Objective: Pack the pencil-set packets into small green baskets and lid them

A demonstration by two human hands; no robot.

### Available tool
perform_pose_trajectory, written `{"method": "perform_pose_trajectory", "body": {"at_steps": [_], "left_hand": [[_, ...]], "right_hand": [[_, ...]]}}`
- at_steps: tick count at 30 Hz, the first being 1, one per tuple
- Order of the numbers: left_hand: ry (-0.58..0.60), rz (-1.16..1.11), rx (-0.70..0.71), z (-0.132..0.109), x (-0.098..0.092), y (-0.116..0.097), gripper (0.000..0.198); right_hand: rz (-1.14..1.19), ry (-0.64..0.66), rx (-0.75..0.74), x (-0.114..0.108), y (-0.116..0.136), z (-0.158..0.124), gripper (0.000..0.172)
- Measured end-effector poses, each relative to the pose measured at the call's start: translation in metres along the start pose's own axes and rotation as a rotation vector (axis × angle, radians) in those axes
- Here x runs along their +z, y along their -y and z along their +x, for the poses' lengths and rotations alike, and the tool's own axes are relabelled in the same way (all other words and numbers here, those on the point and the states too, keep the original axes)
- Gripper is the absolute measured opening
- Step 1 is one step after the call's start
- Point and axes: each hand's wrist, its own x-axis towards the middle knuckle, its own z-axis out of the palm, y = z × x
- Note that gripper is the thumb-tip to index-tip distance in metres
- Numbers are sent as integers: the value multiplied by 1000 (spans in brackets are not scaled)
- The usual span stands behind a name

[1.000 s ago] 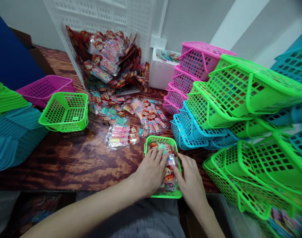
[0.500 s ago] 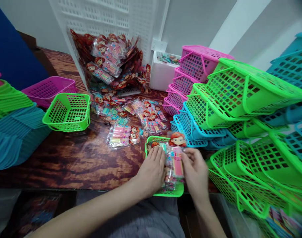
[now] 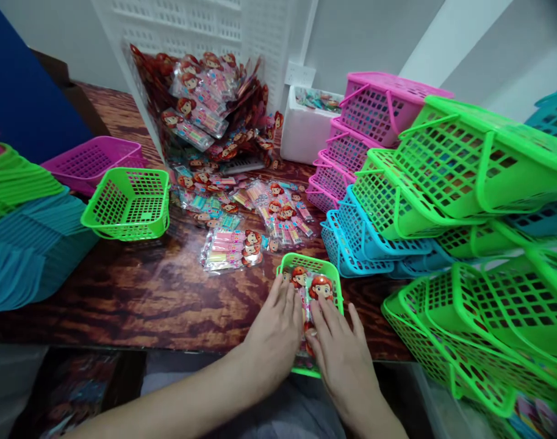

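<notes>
A small green basket (image 3: 311, 261) sits at the table's front edge, filled with clear packets printed with a red-haired doll. My left hand (image 3: 278, 323) lies with fingers stretched over the packets on the basket's left side. Over the right side, my right hand (image 3: 340, 344) rests flat, fingers spread, on a doll-topped packet (image 3: 321, 288). Both palms cover much of the basket's lower half. Just left of the basket lies a small stack of similar packets (image 3: 230, 249) with pink and yellow pieces inside.
Loose packets (image 3: 282, 213) spread behind the basket, before a large heap of packets (image 3: 200, 103). An open green basket (image 3: 127, 204) and nested blue baskets (image 3: 31, 250) stand left. Filled green baskets (image 3: 479, 158) are stacked right. A white foam box (image 3: 305, 131) stands at the back.
My right hand has laid the packet it held into the green basket and now presses flat on it. My left hand stays over the basket. The view has shifted slightly.
</notes>
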Motion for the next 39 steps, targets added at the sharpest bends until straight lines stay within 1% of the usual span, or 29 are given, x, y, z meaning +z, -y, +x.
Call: {"method": "perform_pose_trajectory", "body": {"at_steps": [4,6,8,10,12,14,17,19,21,25,27,28,30,31,32,33,34,35,36,37,38,39], "left_hand": [[104,-3,29,8,6,0,54],[94,-28,38,8,5,3,54],[32,-74,19,5,1,6,50],[-26,-142,-51,0,-4,7,39],[-48,-207,-104,-5,-7,7,26],[-28,-253,-82,-10,-9,6,18],[21,-284,0,-17,-12,5,18],[38,-276,14,-21,-16,4,27],[43,-253,10,-21,-19,1,34],[43,-197,3,-9,-19,-5,27],[9,-245,-8,-2,-17,-3,26],[-27,-301,-13,0,-17,2,28],[-107,-429,-26,0,-16,24,29],[-137,-465,-43,-2,-14,41,30],[-129,-464,-76,-5,-10,62,30],[-88,-427,-137,-8,-3,86,30],[-12,-347,-246,-11,6,111,33],[78,-246,-380,-15,16,136,41],[111,-208,-448,-18,27,159,54],[129,-189,-481,-22,39,177,63],[148,-174,-499,-26,49,191,66],[167,-166,-502,-30,59,198,65]], "right_hand": [[13,15,35,3,-3,3,43],[30,20,65,-1,-5,7,41],[54,11,72,-7,-6,10,40],[93,-21,41,-12,-5,11,41],[134,-30,-17,-11,-3,10,48],[147,-11,-89,-6,-2,7,58],[121,-9,-142,3,-2,3,64],[114,-14,-159,6,-6,3,64],[116,-25,-214,8,-15,7,63],[96,-46,-332,17,-47,23,61],[96,-33,-366,22,-68,33,60],[98,-28,-381,24,-78,37,59],[101,-31,-391,22,-93,43,57],[109,-49,-380,19,-96,44,55],[126,-81,-357,14,-95,45,53],[158,-131,-326,7,-90,45,52],[204,-194,-288,0,-79,45,50],[261,-263,-251,-6,-64,45,48],[328,-324,-214,-12,-45,47,47],[398,-382,-196,-16,-23,51,46],[458,-400,-198,-16,0,56,46],[522,-369,-231,-14,23,63,46]]}}
